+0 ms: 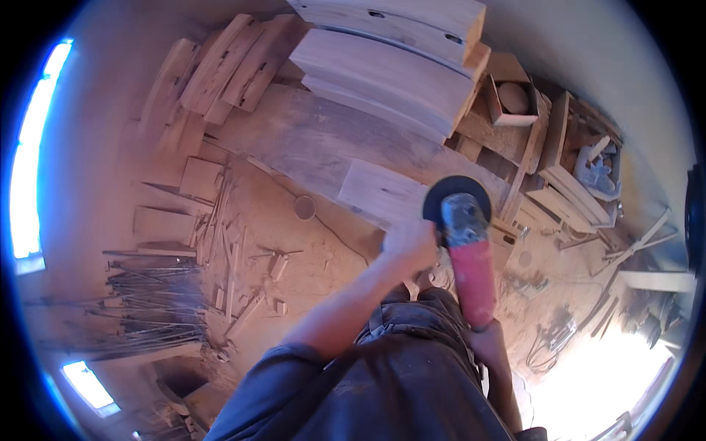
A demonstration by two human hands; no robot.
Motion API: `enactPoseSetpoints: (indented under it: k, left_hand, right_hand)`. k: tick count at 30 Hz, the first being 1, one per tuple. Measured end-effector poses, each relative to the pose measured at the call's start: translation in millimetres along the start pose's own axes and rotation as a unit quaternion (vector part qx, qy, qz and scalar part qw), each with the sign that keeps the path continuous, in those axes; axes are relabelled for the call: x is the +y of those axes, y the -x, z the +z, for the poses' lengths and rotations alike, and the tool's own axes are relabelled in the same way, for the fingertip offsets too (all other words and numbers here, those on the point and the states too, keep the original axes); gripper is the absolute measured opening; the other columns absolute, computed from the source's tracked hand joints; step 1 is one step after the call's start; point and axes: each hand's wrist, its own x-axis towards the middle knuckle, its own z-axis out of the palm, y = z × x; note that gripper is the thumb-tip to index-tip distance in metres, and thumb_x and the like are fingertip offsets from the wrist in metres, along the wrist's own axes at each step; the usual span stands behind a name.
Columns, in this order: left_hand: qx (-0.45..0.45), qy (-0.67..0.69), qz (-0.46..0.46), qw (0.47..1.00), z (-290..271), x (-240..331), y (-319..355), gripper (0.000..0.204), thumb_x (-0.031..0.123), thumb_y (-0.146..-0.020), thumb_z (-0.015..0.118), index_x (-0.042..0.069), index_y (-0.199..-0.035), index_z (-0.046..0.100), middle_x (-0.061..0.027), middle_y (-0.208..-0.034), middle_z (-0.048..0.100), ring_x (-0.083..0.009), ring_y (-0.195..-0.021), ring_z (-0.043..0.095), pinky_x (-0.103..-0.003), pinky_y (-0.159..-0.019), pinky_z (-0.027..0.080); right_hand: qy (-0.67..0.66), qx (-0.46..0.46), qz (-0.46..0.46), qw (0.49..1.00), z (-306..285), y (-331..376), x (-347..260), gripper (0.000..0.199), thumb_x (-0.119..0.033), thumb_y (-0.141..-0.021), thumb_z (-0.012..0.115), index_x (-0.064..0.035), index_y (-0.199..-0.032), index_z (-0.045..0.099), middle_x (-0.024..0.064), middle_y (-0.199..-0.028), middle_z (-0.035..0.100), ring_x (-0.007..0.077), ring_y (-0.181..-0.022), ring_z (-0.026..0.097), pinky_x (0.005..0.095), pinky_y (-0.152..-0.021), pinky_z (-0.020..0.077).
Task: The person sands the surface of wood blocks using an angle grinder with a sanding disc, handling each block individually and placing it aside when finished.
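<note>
Loose board (373,187): landmark; pale, lying flat on the bench (294,128), long axis left to right, right end slanting a little toward the person.
Red power tool (473,283): right of the loose board and on its near side; long axis points away from the body, head leading; held in both hands.
Black disc (437,195): at the tool's front, overlapping the loose board's right end in this view; contact or gap, cannot tell.
Left hand (410,246): just on the near side of the loose board, the nearer of the two; fingers curled at the left of the tool's head, apparently on a side grip, itself hidden.
Right hand (487,342): farther back from the loose board, wrapped round the tool's rear end.
Bench surface: dull, dusty-looking, running left of and beyond the loose board.
Timber stack (382,70): beyond the loose board; thick pale pieces, dark slots in the top one.
Cardboard box (513,119): beyond and right of the loose board, something round inside.
Floor (268,198): left and near side of the loose board, sandy-coloured, offcuts about.
Dark bars (158,298): heaped well left of the loose board.
Window (31,162): far left of the loose board, glaring.
</note>
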Motion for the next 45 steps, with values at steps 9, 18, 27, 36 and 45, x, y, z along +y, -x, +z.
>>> enactPoseSetpoints:
  k: [9, 18, 27, 36, 45]
  left_hand:
    - [0.168, 0.028, -0.252, 0.952, -32.3, -224.6, 80.4, 0.024, 0.019, -0.08, 0.066, 0.003, -0.095, 0.075, -0.023, -0.097, 0.074, -0.0411, -0.094, 0.071, -0.051, -0.082, 0.056]
    - [0.073, 0.035, -0.429, 0.899, 29.4, -244.9, 270.2, 0.023, 0.01, -0.075, 0.06, -0.006, -0.086, 0.072, -0.0322, -0.09, 0.07, -0.0483, -0.091, 0.069, -0.053, -0.081, 0.056]
    - [0.074, 0.336, -0.518, 0.783, 112.0, -227.4, 335.3, 0.022, 0.011, -0.081, 0.063, 0.0, -0.062, 0.061, -0.0106, -0.056, 0.063, -0.021, -0.048, 0.066, -0.038, -0.047, 0.052]
    - [0.089, 0.314, -0.482, 0.813, 124.7, -251.8, 330.5, 0.024, 0.013, -0.081, 0.062, -0.004, -0.063, 0.063, -0.0135, -0.054, 0.062, -0.0246, -0.049, 0.067, -0.038, -0.048, 0.052]
    - [0.1, 0.37, -0.504, 0.774, 130.7, -242.9, 356.5, 0.018, 0.006, -0.079, 0.062, -0.003, -0.063, 0.06, -0.0108, -0.053, 0.059, -0.0234, -0.047, 0.065, -0.037, -0.045, 0.049]
  right_hand:
    - [0.296, -0.182, -0.221, 0.911, 100.7, -52.5, -136.2, 0.055, -0.032, -0.076, 0.074, 0.0032, -0.117, 0.065, 0.0296, -0.109, 0.07, 0.041, -0.103, 0.069, 0.0477, -0.091, 0.0532]
    - [0.442, 0.061, -0.379, 0.811, 113.7, -102.6, -121.4, 0.104, -0.035, -0.07, 0.083, -0.0069, -0.156, 0.032, 0.0307, -0.147, 0.041, 0.0476, -0.144, 0.031, 0.0609, -0.119, 0.0203]
    - [0.595, 0.105, -0.303, 0.737, 58.3, -161.4, -144.6, 0.13, -0.036, -0.058, 0.087, -0.0065, -0.16, 0.013, 0.0308, -0.141, 0.04, 0.0521, -0.138, 0.035, 0.0634, -0.116, 0.0234]
    - [0.546, 0.08, -0.343, 0.76, 0.7, -215.8, -184.9, 0.109, -0.037, -0.067, 0.085, -0.0044, -0.155, 0.028, 0.0296, -0.142, 0.048, 0.0468, -0.129, 0.05, 0.0498, -0.118, 0.0302]
    - [0.616, 0.21, -0.37, 0.663, 1.5, -201.8, -180.2, 0.12, -0.041, -0.065, 0.088, -0.0046, -0.158, 0.022, 0.0309, -0.151, 0.031, 0.0491, -0.139, 0.033, 0.0612, -0.117, 0.0237]
